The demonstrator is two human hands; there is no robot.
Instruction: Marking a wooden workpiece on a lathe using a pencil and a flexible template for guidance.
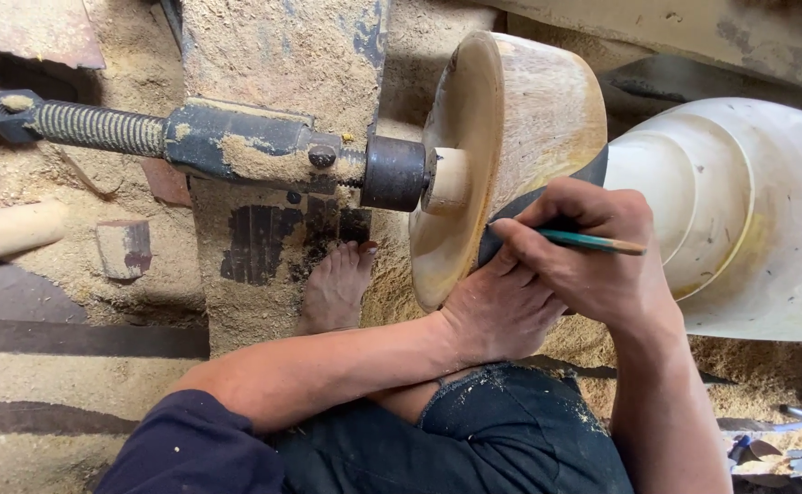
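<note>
I note right hand (593,261) pinching pencil (593,241) on wood bowl (511,137), left hand (501,311) closed underneath, contents unclear; risk: pencil snags w/ 1 slip.

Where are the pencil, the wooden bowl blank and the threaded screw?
pencil (593,242), head view, on its green shaft.
wooden bowl blank (547,110), head view, on its outer side.
threaded screw (99,128), head view, on its ridged middle.

Navy sleeve (190,448), dusty dark trousers (501,439)
</note>
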